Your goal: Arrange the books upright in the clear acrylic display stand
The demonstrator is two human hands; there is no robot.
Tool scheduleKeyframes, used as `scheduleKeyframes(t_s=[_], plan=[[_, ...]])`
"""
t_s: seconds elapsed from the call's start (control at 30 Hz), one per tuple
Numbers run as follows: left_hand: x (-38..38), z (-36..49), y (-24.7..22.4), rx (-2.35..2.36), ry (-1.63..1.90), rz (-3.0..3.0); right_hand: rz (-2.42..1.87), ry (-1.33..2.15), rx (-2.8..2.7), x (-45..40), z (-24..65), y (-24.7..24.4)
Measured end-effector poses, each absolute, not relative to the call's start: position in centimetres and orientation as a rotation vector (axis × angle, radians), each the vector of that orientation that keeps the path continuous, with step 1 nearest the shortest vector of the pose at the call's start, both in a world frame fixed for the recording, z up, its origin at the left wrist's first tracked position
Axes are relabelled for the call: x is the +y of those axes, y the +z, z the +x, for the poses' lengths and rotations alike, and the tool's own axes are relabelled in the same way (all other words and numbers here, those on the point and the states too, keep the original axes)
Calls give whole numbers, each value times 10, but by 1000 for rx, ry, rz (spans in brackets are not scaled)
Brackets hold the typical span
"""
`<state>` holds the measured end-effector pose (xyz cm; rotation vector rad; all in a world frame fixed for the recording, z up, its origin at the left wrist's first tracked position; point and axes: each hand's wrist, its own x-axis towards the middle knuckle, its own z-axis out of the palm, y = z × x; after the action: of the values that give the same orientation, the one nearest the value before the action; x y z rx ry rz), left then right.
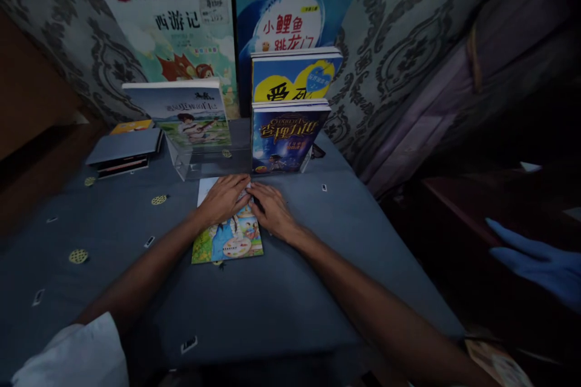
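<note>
A thin colourful book [231, 239] lies flat on the blue-grey tablecloth [272, 296]. My left hand [226, 196] rests palm down on its upper part, fingers laid out flat towards the right. Beside it, my right hand [272, 208] is at the book's upper right edge, its fingertips close to those of my left hand; its fingers are extended and it grips nothing visible. The two hands cover much of the upper cover. Just behind them stands a dark blue book [284, 139] in a clear rack [209, 163].
The rack also holds a book with a guitar player [195, 118] and a yellow-and-blue book [295, 78]. Taller books [177, 24] stand behind, against patterned cloth. Small stacked books [127, 148] lie at the left. A blue-gloved hand [540, 260] shows at the far right.
</note>
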<state>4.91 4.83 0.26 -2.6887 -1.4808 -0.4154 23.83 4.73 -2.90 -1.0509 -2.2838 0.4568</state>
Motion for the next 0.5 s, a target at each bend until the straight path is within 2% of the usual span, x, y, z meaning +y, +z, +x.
scheduleKeyframes(t_s=[0.27, 0.5], plan=[[29, 1, -1, -1744, -530, -2477, -1131, 406, -2357, 39, 236, -14], [26, -12, -14, -1799, -619, -2409, -938, 378, -2566, 66, 204, -2]])
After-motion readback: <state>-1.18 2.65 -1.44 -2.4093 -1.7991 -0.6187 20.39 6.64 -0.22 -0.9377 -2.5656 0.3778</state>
